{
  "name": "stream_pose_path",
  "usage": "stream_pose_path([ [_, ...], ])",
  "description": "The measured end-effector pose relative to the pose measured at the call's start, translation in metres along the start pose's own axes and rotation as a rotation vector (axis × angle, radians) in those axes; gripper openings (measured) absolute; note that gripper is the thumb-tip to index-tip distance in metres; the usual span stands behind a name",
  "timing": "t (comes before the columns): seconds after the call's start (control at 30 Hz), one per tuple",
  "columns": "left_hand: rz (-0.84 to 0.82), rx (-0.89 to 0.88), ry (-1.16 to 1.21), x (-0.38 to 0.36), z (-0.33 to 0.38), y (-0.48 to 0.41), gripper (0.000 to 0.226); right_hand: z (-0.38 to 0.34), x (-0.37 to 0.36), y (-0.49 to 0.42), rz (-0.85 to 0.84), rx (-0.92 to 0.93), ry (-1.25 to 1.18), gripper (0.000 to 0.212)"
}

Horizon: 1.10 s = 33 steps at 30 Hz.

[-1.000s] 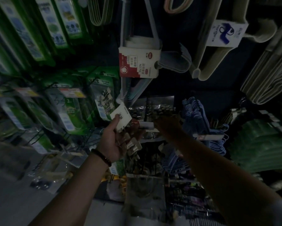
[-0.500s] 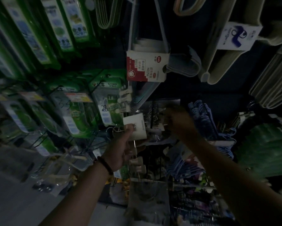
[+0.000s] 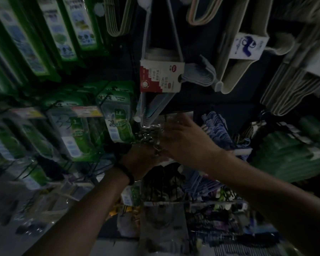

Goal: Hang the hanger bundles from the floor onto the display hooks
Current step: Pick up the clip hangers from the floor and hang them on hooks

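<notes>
while reaching up at the dim display wall, worked with both hands at one spot near the middle. found, on the far left, rows of green packs [image 3: 116, 119] already hanging on their pegs, no part of this job by the look of them. gripped the clear pack [image 3: 150, 137] of small metal-clipped hangers from below with the left hand [image 3: 142, 159], fingers curled shut round its lower end, a dark bracelet [image 3: 126, 172] at the wrist. held that pack up against the wall, just under the red-and-white labelled bundle [image 3: 161, 76] and just beside the green packs. laid the right hand [image 3: 185, 141] over the pack's top edge, fingers loosely spread and touching the plastic; could not tell through the dark blur whether those fingers pinched it, or whether its hole had yet gone over a hook. judged this bundle, then, as mid-hanging and not yet let go. saw further right the blue hangers [image 3: 218, 126], the pale bundle with the blue-printed label [image 3: 248, 45] and the green stack [image 3: 285, 150], all up on the display. made out only a grey strip of floor [image 3: 7, 228] at the lower left, too murky to count what was left there to hang.
</notes>
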<state>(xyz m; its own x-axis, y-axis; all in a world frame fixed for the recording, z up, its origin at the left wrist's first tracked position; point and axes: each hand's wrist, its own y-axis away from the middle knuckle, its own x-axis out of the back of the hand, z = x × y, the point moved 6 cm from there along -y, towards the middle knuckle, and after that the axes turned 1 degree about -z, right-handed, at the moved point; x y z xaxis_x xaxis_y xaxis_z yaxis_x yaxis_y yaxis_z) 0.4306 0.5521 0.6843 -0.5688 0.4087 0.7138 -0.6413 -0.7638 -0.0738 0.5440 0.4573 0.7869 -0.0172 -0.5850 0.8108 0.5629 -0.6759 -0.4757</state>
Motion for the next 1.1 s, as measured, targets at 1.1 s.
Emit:
stream_pose_path([
  [1.1, -0.003, -0.097, -0.562, 0.046, 0.027, -0.052, 0.024, 0.011, -0.122, 0.098, -0.227, -0.267, -0.402, 0.021],
])
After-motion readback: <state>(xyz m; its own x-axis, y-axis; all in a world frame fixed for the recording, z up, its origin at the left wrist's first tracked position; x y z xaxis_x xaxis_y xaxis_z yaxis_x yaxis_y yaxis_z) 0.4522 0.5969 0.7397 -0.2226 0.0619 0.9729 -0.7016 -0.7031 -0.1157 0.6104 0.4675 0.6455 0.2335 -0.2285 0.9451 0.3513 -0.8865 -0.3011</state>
